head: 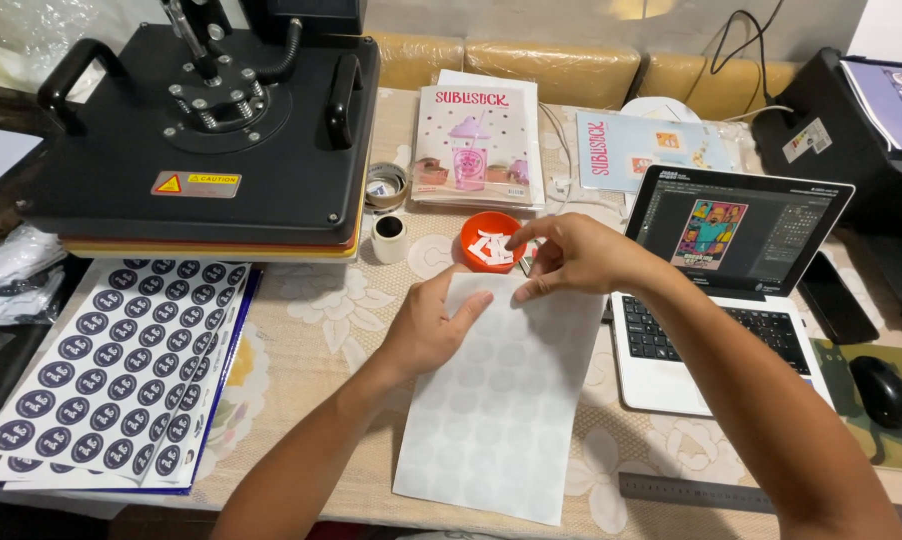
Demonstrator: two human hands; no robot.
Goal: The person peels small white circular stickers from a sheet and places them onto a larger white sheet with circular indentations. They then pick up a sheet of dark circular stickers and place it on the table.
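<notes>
Pressing flat on the white sheet [501, 400] that lies on the table [311, 320] before the laptop [716, 290], the left hand [431, 325] steadies it, fingers spread; the right hand [571, 255] pinches its top edge (thin, limp, easily creased paper, likely best peeled from a corner).

Left hand [426, 330] presses a white sheet [496, 400] flat; right hand [571, 258] pinches its top edge beside an orange bowl [491, 240]

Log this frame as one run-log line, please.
left hand: flat on white sheet | right hand: pinching sheet's top edge | nearby: orange bowl, laptop, heat press
</notes>
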